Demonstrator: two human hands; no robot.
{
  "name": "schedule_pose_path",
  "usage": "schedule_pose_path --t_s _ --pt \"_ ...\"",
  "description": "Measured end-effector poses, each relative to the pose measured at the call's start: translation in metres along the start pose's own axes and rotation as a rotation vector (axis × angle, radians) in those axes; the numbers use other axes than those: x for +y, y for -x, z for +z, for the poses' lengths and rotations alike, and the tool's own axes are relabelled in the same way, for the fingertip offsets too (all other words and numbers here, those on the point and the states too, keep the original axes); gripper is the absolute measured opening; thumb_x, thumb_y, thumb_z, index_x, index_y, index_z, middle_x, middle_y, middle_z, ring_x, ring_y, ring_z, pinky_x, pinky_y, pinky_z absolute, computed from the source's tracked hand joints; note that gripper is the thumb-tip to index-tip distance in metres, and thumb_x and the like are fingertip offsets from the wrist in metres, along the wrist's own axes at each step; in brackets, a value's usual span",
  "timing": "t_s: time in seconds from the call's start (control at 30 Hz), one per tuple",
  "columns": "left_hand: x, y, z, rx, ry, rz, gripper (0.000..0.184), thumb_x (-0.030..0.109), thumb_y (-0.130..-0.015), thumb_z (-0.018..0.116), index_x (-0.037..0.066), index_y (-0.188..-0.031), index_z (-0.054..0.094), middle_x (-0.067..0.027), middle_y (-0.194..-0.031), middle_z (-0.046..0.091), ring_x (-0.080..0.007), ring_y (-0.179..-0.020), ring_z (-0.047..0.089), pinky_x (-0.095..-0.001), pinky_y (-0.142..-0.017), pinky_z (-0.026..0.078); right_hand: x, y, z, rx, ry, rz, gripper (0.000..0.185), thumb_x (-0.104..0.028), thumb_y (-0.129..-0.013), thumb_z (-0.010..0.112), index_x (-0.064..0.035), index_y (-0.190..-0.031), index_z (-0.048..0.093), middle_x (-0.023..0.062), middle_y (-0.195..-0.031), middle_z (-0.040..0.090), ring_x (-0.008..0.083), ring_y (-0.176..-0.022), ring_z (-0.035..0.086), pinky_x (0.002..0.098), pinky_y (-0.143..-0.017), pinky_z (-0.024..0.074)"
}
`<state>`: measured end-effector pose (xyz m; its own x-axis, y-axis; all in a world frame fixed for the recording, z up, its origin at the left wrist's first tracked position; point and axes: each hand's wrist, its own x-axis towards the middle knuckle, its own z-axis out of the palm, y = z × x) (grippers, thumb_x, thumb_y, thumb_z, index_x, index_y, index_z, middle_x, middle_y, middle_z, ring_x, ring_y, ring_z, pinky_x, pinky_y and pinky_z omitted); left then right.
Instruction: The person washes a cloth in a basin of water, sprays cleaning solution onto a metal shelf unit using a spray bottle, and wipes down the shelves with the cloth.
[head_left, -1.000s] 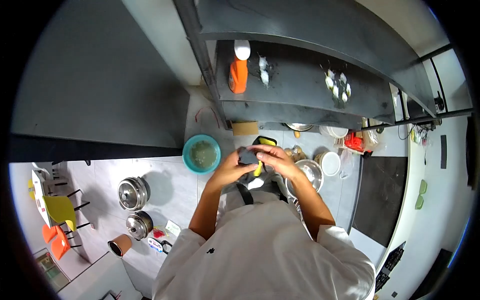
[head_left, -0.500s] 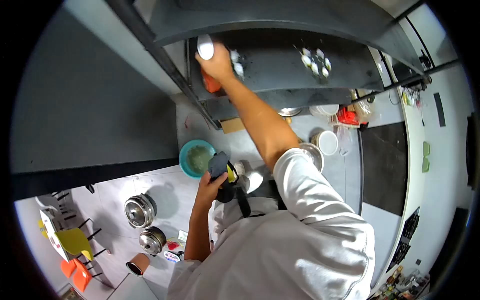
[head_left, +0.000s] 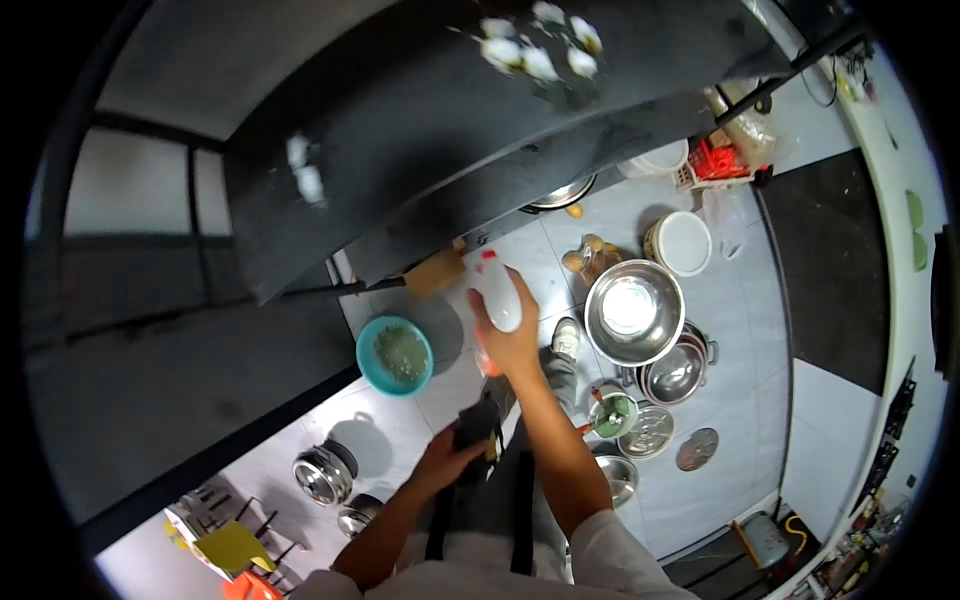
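Note:
My right hand is wrapped round a spray bottle with a white head and a red nozzle. Part of its orange-red body shows below the fingers. Closer to my body, my left hand grips a dark grey cloth. Something black and yellow shows beside that hand, too unclear to name. Above both hands runs a dark shelf. White foam lies in a cluster of patches on it, and a smaller foam streak sits further left.
A teal basin of cloudy water stands on the floor left of my hands. To the right are a large steel bowl, a lidded white bucket and several pots and lids. More steel pots and a yellow chair are lower left.
My right hand has come down off the shelf with the spray bottle. My left hand keeps the cloth, now slightly further right and lower. The view has turned, showing more floor on the right.

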<state>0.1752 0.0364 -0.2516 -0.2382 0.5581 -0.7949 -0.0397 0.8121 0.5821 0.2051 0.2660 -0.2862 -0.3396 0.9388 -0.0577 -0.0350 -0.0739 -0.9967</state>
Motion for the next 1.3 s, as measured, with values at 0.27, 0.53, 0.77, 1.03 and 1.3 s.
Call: schedule_pose_path --t_s 0.27,0.53,0.77,1.03,1.3 --pt "-0.092 -0.100 0.106 0.044 0.019 -0.063 0.052 0.038 -0.090 0.078 -0.003 -0.117 0.063 -0.0180 -0.098 0.074 -0.0279 -0.091 0.072 -0.0391 -0.079 0.055 0.169 -0.129 -0.100 0.252 0.357 -0.129 0.028 -0.012 -0.080 0.081 -0.0007 -0.102 0.069 0.0195 -0.093 0.071 0.0418 -0.086 0.069 0.0431 -0.076 0.0556" --pt "-0.049 -0.115 0.135 0.086 -0.010 -0.235 0.048 0.035 -0.091 0.075 0.000 -0.123 0.064 -0.0098 -0.092 0.073 -0.0172 -0.083 0.068 -0.0352 -0.076 0.054 0.189 -0.219 -0.092 0.039 0.564 0.086 0.031 -0.022 -0.077 0.078 -0.0024 -0.100 0.074 0.0206 -0.088 0.074 0.0403 -0.087 0.072 0.0446 -0.078 0.0572" --pt "-0.079 -0.122 0.144 0.136 0.175 -0.239 0.039 0.032 -0.090 0.076 0.002 -0.114 0.067 -0.0065 -0.082 0.070 -0.0151 -0.069 0.064 -0.0339 -0.064 0.051 0.209 -0.218 -0.119 0.100 0.545 -0.037 0.026 -0.020 -0.075 0.078 -0.0025 -0.094 0.072 0.0182 -0.085 0.074 0.0412 -0.083 0.071 0.0447 -0.076 0.0573" --pt "-0.041 -0.134 0.154 0.129 -0.003 -0.276 0.041 0.032 -0.089 0.078 0.002 -0.114 0.067 -0.0051 -0.081 0.070 -0.0129 -0.068 0.064 -0.0327 -0.061 0.051 0.207 -0.235 -0.184 0.349 0.408 -0.006 0.021 -0.016 -0.077 0.077 -0.0041 -0.092 0.068 0.0204 -0.090 0.072 0.0423 -0.088 0.069 0.0472 -0.078 0.0555" --pt "-0.029 -0.145 0.166 0.121 -0.022 -0.341 0.041 0.031 -0.088 0.078 0.001 -0.113 0.067 -0.0057 -0.083 0.071 -0.0123 -0.069 0.065 -0.0320 -0.061 0.052 0.193 -0.251 -0.223 0.387 0.412 0.185 0.024 -0.023 -0.080 0.078 -0.0031 -0.092 0.070 0.0202 -0.085 0.073 0.0396 -0.081 0.072 0.0459 -0.076 0.0551"
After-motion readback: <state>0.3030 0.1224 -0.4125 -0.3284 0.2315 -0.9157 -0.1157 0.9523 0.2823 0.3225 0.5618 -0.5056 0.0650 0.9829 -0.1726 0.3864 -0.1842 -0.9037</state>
